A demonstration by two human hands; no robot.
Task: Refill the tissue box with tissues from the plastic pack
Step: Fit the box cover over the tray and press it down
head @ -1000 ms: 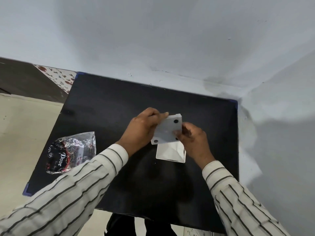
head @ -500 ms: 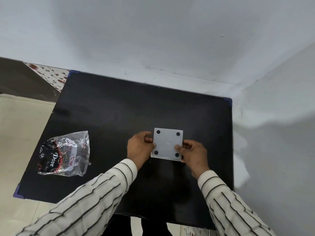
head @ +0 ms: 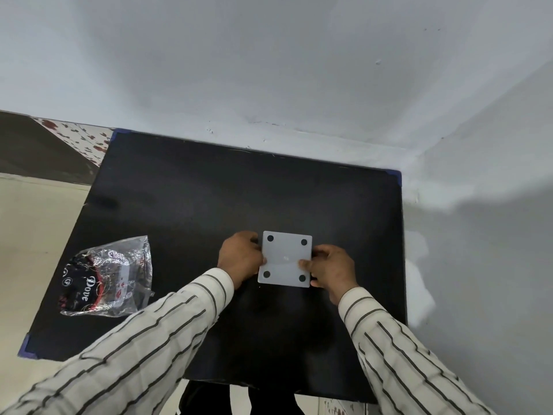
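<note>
The white square tissue box (head: pixel 285 259) lies upside down on the black table (head: pixel 185 199), its flat bottom panel with four black round feet facing up. My left hand (head: pixel 239 255) grips its left side and my right hand (head: pixel 330 269) grips its right side, thumbs resting on the panel. The crumpled clear plastic pack (head: pixel 109 277), printed in black and red with "Dove", lies at the table's left edge, well apart from both hands. No tissues are visible.
The table stands in a corner, with a white wall (head: pixel 284 70) behind and another to the right. Pale floor (head: pixel 30 229) lies to the left. Blue tape marks the table corners. Dark legs (head: pixel 239 399) show below the near edge.
The bottom panel, held tilted above the open box a second ago, now sits flat on the box. Both hands moved down to its sides; the white inside is no longer visible.
</note>
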